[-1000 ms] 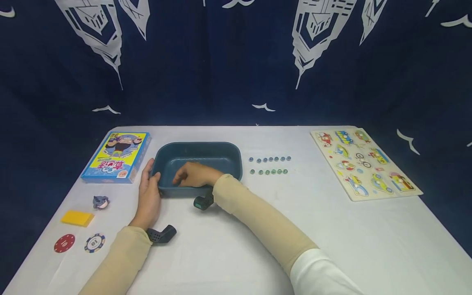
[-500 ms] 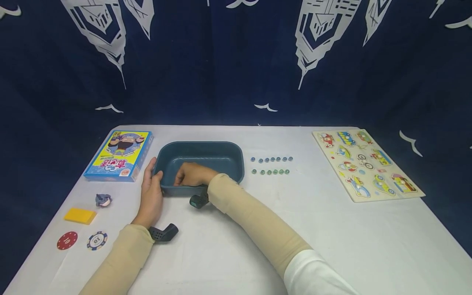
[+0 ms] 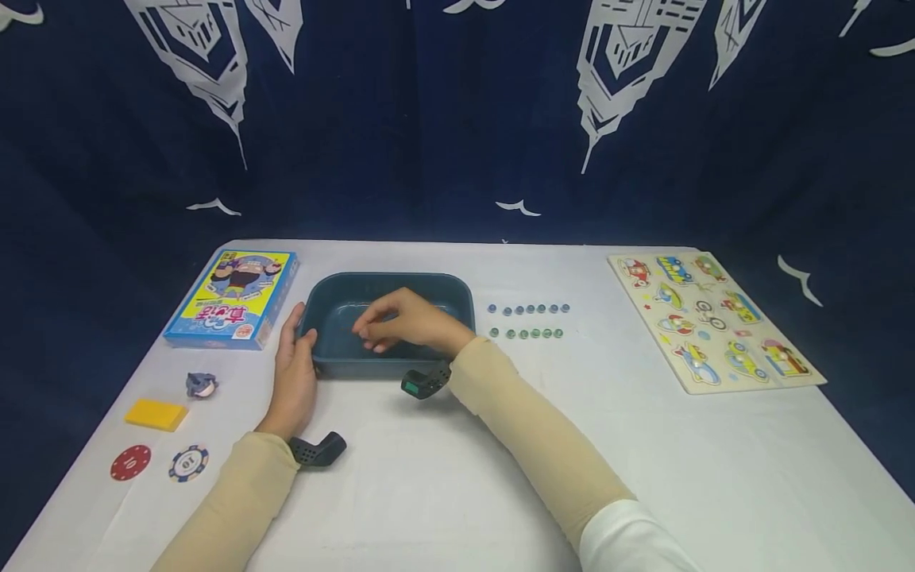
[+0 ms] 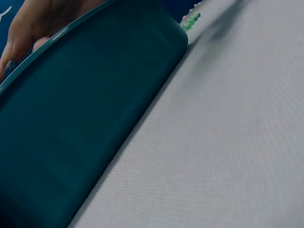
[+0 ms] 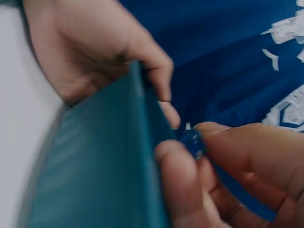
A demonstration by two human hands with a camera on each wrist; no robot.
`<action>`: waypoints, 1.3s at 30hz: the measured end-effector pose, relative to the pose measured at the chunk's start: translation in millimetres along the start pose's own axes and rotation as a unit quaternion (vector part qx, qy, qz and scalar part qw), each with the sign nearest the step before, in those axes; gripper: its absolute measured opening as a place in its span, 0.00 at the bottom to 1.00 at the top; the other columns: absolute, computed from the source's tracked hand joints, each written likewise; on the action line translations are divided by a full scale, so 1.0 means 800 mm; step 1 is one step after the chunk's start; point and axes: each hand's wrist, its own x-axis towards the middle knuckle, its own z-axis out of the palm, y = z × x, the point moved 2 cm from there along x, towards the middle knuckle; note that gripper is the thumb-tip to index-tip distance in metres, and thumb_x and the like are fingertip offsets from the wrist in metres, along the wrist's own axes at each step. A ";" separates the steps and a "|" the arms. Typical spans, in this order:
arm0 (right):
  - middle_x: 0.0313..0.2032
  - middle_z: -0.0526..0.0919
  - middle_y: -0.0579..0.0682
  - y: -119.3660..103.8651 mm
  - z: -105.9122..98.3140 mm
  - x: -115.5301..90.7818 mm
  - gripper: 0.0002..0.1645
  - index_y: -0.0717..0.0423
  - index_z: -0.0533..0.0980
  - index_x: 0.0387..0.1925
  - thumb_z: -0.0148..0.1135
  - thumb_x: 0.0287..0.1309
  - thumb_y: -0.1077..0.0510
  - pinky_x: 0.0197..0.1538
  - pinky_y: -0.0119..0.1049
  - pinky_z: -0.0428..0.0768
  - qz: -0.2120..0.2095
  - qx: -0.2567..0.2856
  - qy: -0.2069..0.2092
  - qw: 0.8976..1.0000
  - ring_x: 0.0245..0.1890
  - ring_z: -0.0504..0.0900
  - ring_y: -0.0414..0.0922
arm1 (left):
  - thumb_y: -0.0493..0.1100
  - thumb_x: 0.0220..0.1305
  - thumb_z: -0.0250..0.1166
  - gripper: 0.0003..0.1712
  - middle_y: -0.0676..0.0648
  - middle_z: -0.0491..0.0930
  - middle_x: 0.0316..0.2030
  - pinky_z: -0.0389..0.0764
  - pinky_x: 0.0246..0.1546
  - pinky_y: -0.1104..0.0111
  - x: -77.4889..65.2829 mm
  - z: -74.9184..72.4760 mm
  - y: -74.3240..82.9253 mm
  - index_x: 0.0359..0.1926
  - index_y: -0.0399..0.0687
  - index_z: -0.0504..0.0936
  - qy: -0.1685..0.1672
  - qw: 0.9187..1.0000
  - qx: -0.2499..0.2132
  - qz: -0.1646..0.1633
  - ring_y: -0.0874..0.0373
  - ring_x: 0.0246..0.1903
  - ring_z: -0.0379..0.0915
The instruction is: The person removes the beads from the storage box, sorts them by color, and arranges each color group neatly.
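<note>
A dark teal rectangular plastic bin (image 3: 372, 368) stands on the white table. My left hand (image 3: 293, 381) holds its left end, thumb hooked over the rim, as the right wrist view also shows. Above the bin's inside is my right hand (image 3: 407, 322), pinching a small blue glass marble (image 5: 192, 142) between thumb and fingertips. To the right of the bin lie a row of blue marbles (image 3: 529, 309) and, nearer to me, a row of green marbles (image 3: 525, 334). Part of the bin's floor is hidden by my right hand.
On the left are a blue and yellow card box (image 3: 232, 298), a shark figurine (image 3: 201, 385), a yellow block (image 3: 156, 415), a red poker chip (image 3: 131, 462) and a white-and-blue chip (image 3: 189, 463). A wooden puzzle board (image 3: 715, 322) lies at the right.
My right hand was reaching down into the bin; it has risen and moved right, with a blue marble now showing in its fingertips. My left hand keeps its hold on the bin.
</note>
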 end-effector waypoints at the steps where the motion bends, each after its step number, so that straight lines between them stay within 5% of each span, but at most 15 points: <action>1: 0.44 0.84 0.64 0.001 -0.006 -0.006 0.14 0.71 0.80 0.49 0.63 0.64 0.66 0.45 0.42 0.87 -0.005 0.019 0.000 1.000 0.37 0.86 0.45 | 0.52 0.79 0.37 0.32 0.61 0.39 0.78 0.40 0.77 0.58 0.000 0.001 0.000 0.80 0.63 0.41 0.001 1.000 0.002 0.000 0.62 0.77 0.31; 8: 0.52 0.80 0.70 0.011 -0.051 -0.056 0.18 0.73 0.78 0.51 0.64 0.58 0.70 0.50 0.46 0.85 -0.048 0.049 0.052 0.996 0.42 0.87 0.49 | 0.51 0.79 0.37 0.32 0.61 0.40 0.78 0.39 0.77 0.59 0.001 0.004 0.000 0.79 0.64 0.42 0.004 1.000 -0.004 0.000 0.63 0.77 0.31; 13: 0.44 0.82 0.66 0.024 -0.090 -0.092 0.19 0.73 0.77 0.51 0.64 0.59 0.67 0.47 0.46 0.86 -0.079 0.026 0.135 0.987 0.38 0.86 0.48 | 0.51 0.79 0.37 0.32 0.61 0.40 0.78 0.38 0.77 0.60 0.001 0.006 0.002 0.79 0.65 0.43 0.005 1.000 0.001 0.001 0.64 0.77 0.31; 18: 0.41 0.84 0.51 0.044 -0.129 -0.119 0.16 0.72 0.78 0.47 0.67 0.58 0.68 0.42 0.44 0.87 -0.127 0.006 0.233 0.964 0.36 0.85 0.48 | 0.50 0.79 0.37 0.32 0.61 0.41 0.78 0.37 0.77 0.60 0.001 0.003 0.001 0.79 0.63 0.43 0.009 1.000 -0.001 0.007 0.64 0.77 0.31; 24: 0.38 0.84 0.49 0.072 -0.170 -0.146 0.10 0.71 0.79 0.42 0.66 0.59 0.69 0.35 0.39 0.87 -0.175 -0.034 0.323 0.930 0.35 0.83 0.43 | 0.51 0.79 0.37 0.32 0.61 0.41 0.78 0.37 0.77 0.60 0.000 0.000 -0.002 0.80 0.64 0.43 0.014 1.000 0.006 0.006 0.64 0.77 0.31; 31: 0.34 0.84 0.47 0.104 -0.212 -0.180 0.14 0.71 0.79 0.45 0.67 0.60 0.65 0.31 0.34 0.84 -0.134 -0.059 0.406 0.902 0.29 0.82 0.41 | 0.51 0.79 0.36 0.32 0.62 0.40 0.78 0.39 0.77 0.62 0.000 0.001 -0.001 0.79 0.65 0.42 0.011 1.000 0.007 -0.002 0.65 0.77 0.31; 39: 0.32 0.83 0.41 0.117 -0.229 -0.221 0.16 0.68 0.79 0.47 0.66 0.63 0.60 0.35 0.32 0.84 -0.008 -0.047 0.459 0.887 0.33 0.83 0.46 | 0.51 0.79 0.35 0.32 0.62 0.39 0.78 0.39 0.76 0.63 0.002 0.002 -0.001 0.79 0.65 0.41 0.006 1.000 0.004 0.001 0.66 0.77 0.32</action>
